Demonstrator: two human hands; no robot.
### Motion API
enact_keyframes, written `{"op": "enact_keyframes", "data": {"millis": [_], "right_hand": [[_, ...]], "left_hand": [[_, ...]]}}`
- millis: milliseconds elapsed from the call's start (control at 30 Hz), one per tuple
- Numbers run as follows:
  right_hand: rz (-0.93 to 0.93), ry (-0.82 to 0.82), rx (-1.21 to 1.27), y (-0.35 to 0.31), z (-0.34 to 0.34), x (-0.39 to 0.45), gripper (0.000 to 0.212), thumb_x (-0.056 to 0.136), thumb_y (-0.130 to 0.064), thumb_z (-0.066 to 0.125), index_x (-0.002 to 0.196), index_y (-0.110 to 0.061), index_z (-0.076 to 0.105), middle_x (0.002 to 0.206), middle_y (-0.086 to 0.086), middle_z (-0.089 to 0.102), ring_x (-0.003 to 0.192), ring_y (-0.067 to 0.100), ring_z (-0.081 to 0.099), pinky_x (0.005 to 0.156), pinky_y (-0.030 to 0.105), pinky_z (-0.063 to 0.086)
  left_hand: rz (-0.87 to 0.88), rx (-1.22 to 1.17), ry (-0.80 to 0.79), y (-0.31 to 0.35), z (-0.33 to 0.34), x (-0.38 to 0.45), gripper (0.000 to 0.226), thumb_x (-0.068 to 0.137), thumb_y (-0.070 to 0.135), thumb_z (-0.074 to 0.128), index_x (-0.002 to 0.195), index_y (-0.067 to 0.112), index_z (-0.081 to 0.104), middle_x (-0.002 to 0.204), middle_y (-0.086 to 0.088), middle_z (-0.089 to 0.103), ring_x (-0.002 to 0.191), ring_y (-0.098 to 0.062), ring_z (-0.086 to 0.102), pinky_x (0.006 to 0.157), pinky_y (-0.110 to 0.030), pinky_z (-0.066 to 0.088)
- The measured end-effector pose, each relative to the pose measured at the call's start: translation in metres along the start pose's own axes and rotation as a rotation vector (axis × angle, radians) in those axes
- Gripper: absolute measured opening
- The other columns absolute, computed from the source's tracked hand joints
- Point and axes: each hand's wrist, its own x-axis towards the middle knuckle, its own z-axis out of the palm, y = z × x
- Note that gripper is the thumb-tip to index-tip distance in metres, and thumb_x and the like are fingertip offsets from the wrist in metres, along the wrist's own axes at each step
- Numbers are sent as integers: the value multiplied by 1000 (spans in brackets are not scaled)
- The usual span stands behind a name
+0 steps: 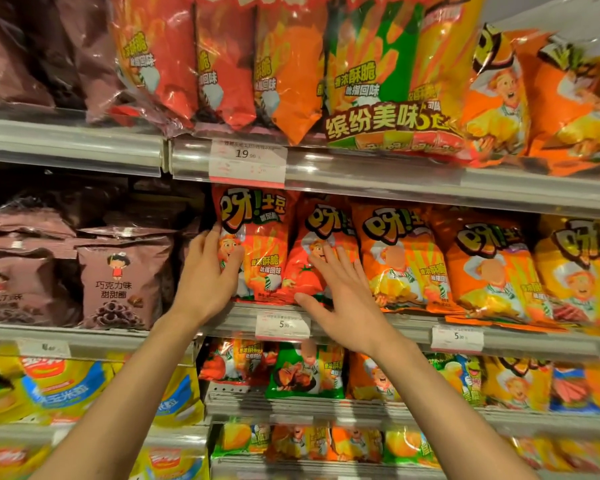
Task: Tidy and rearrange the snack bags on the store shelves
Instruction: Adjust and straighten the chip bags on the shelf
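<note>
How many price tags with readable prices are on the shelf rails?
3: a 19.90 tag on the upper rail, two 5.90 tags on the middle rail. Others are blurred.

Red snack bags upright on the middle shelf.
The left red bag (pixel 253 244) stands upright at the shelf's (pixel 409 329) front edge, facing out, with a cartoon chef and yellow lettering. The second red bag (pixel 321 251) stands just beside it on its right, touching and tilted slightly, showing a tomato picture.
</note>
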Motion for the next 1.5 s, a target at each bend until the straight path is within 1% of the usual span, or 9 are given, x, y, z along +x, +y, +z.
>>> {"op": "enact_keyframes", "data": {"millis": [167, 333, 500, 733, 867, 1067, 1167, 1267, 1500], "right_hand": [[105, 166, 430, -8, -23, -24, 44, 97, -48, 63, 139, -35, 56, 160, -19, 35, 148, -3, 28, 119, 24, 27], [285, 314, 749, 1, -38, -68, 16, 97, -26, 69, 112, -22, 69, 105, -4, 72, 95, -1, 67, 80, 13, 51], [470, 385, 864, 33, -45, -118, 9, 97, -19, 66, 103, -14, 72, 87, 11, 75, 76, 19, 68, 71, 20, 54], [629, 460, 899, 91, -63, -188, 13, 98, -21, 64, 101, -11, 72, 81, 9, 75, 69, 11, 65, 69, 18, 52], [642, 491, 880, 130, -87, -220, 10, 99, -14, 63, 100, -11, 72, 75, 3, 74, 65, 6, 64, 65, 12, 50], [620, 496, 863, 193, -134, -265, 11, 99, -13, 62, 97, -11, 72, 73, -10, 75, 63, 0, 65, 61, 7, 48], [654, 516, 925, 230, -157, -296, 12, 97, -17, 64, 99, -8, 72, 76, 5, 75, 63, 8, 64, 60, 13, 51], [681, 526, 960, 265, -180, -323, 17, 90, -24, 67, 95, -9, 72, 69, -2, 73, 58, 4, 62, 58, 13, 50], [755, 525, 904, 336, -219, -363, 13, 97, -21, 66, 94, -16, 77, 78, 5, 76, 76, 25, 65, 75, 42, 50]], "left_hand": [[98, -44, 194, 20, -18, -18, 51, 97, 28, 67, 143, 15, 51, 140, -7, 49, 128, -18, 50, 107, -34, 42], [-23, -338, 141, 46, -17, -51, 19, 98, 26, 67, 117, 28, 64, 112, 13, 66, 94, 10, 61, 75, -3, 43], [-133, -538, 53, 62, 7, -87, 10, 98, 21, 68, 108, 23, 69, 99, 0, 71, 82, 2, 63, 72, -8, 47], [-287, -669, -60, 97, 54, -139, 13, 96, 15, 70, 108, 19, 69, 100, -15, 74, 87, -24, 69, 70, -18, 50], [-259, -673, -41, 130, 86, -161, 11, 96, 10, 67, 106, 14, 68, 98, -16, 75, 80, -8, 72, 69, -12, 52], [-267, -694, -49, 193, 141, -187, 13, 95, 14, 68, 104, 24, 70, 97, -8, 78, 88, -17, 71, 80, -31, 54], [-244, -709, -38, 235, 174, -197, 14, 95, 9, 67, 100, 22, 70, 94, -12, 77, 89, -19, 70, 82, -28, 55], [-228, -725, -38, 277, 209, -210, 14, 95, 6, 66, 99, 19, 69, 93, -9, 76, 88, -16, 71, 75, -20, 57], [-213, -725, -117, 339, 263, -221, 11, 97, 17, 65, 105, 22, 71, 97, -4, 77, 92, -15, 74, 85, -35, 56]]}}
